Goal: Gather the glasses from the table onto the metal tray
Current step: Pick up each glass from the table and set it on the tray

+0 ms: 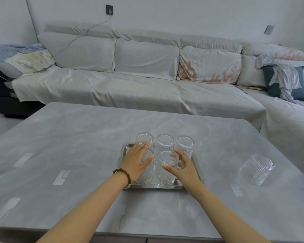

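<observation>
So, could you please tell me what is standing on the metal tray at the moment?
The metal tray holds five ribbed glasses. The left hand covers most of the front-left glass, and the right hand touches the front-right glass. The tray's floor is largely hidden.

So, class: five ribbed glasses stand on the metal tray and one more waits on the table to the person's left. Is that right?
Not quite: the head view shows the stray glass on the table to the person's right, not left. Five ribbed glasses do stand on the metal tray.
</observation>
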